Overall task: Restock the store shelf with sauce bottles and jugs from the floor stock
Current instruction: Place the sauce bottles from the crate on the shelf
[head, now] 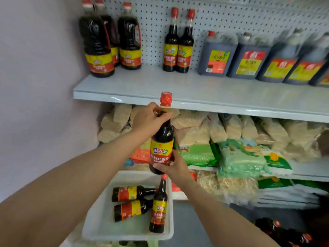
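Two hands carry our sauce bottle (162,141), upright just below the shelf (178,90) edge — left hand (148,120) gripping the neck, right hand (173,166) cupping the base. We should lift it clear of the lip and seat it beside the standing pair (178,45). Jugs at right blur; floor stock at the bottom corner is cut off — indistinct.

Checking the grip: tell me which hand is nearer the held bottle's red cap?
Left. The left hand grips the bottle at its neck, just under the cap; the right hand holds its base.
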The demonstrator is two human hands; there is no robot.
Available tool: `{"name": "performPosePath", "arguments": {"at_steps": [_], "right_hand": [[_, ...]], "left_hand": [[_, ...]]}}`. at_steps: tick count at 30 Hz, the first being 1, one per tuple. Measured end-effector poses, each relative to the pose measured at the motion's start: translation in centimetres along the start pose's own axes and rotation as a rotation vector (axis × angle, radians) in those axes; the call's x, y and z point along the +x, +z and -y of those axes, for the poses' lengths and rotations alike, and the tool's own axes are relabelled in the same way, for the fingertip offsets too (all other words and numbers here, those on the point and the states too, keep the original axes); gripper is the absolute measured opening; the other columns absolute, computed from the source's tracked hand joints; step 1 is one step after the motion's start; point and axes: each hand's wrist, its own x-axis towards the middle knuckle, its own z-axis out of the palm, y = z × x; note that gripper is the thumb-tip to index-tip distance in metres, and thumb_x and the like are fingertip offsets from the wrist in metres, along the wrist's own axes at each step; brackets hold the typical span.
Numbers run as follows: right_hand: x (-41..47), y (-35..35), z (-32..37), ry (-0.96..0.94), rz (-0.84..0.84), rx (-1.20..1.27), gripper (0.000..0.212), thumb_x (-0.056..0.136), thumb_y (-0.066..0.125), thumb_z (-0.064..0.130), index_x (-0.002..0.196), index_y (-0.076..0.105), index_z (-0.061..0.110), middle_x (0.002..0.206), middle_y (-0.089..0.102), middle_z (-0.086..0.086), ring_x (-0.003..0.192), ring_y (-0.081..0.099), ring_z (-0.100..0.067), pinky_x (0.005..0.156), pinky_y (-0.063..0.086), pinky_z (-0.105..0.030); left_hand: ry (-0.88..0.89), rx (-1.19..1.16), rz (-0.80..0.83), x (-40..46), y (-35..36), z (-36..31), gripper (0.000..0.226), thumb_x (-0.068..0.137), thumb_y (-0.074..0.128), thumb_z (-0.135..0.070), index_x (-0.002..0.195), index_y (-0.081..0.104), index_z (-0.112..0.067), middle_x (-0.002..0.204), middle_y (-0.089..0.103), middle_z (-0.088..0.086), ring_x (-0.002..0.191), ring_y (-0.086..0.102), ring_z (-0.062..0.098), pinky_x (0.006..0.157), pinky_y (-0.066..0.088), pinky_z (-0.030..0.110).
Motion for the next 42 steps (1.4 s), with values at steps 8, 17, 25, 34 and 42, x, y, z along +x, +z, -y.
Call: {"name": "performPosePath", "arguments": {"at_steps": [8, 17, 25, 34, 42], "right_hand": [[6.8, -5.0, 10.5, -0.260, -0.165, 0.064, 0.060, 0.070, 0.088, 0.044, 0.121, 0.064, 0.021, 0.106, 0.073, 0.007, 0.096, 0.068, -0.005, 0.087, 0.057, -0.030], [15.6, -7.7, 15.4, -0.266, -0.245, 0.067, 0.052, 0.079, 0.085, 0.032, 0.123, 0.062, 0.019, 0.110, 0.072, 0.004, 0.098, 0.068, -0.010, 0.083, 0.051, -0.025], [23.8, -7.9, 15.4, -0.209, -0.238, -0.049, 0.078, 0.078, 0.085, 0.034, 0.139, 0.038, 0.018, 0.127, 0.061, 0.000, 0.113, 0.060, -0.017, 0.097, 0.051, -0.031], [32.9, -8.3, 16.5, -0.230, -0.297, -0.131, 0.073, 0.077, 0.086, 0.032, 0.136, 0.045, 0.017, 0.129, 0.063, 0.000, 0.112, 0.061, -0.017, 0.087, 0.045, -0.022], [38.2, -9.0, 17.4, -0.157, -0.302, -0.219, 0.084, 0.081, 0.083, 0.035, 0.149, 0.035, 0.021, 0.142, 0.057, -0.001, 0.127, 0.055, -0.022, 0.103, 0.044, -0.033]], "left_hand": [[0.167, -0.312, 0.046, 5.5, -4.9, -8.7, 0.040, 0.079, 0.080, -0.041, 0.113, 0.061, -0.030, 0.122, 0.068, -0.002, 0.110, 0.065, 0.012, 0.099, 0.051, 0.040], [-0.016, -0.411, 0.299, 13.0, -3.0, -4.4, 0.073, 0.084, 0.078, -0.023, 0.146, 0.040, -0.032, 0.121, 0.066, 0.004, 0.106, 0.066, 0.023, 0.087, 0.057, 0.048], [0.042, -0.332, 0.171, 22.1, -0.2, -1.2, 0.069, 0.080, 0.082, -0.032, 0.138, 0.045, -0.034, 0.121, 0.065, 0.004, 0.110, 0.063, 0.022, 0.094, 0.055, 0.049], [0.102, -0.230, 0.106, 31.1, 1.4, -0.3, 0.068, 0.084, 0.075, -0.042, 0.142, 0.040, -0.035, 0.131, 0.062, 0.003, 0.113, 0.062, 0.023, 0.096, 0.054, 0.048], [0.149, -0.196, 0.098, 36.1, 2.4, -0.2, 0.066, 0.088, 0.072, -0.038, 0.144, 0.039, -0.030, 0.140, 0.055, 0.002, 0.122, 0.057, 0.026, 0.094, 0.053, 0.040]]}}
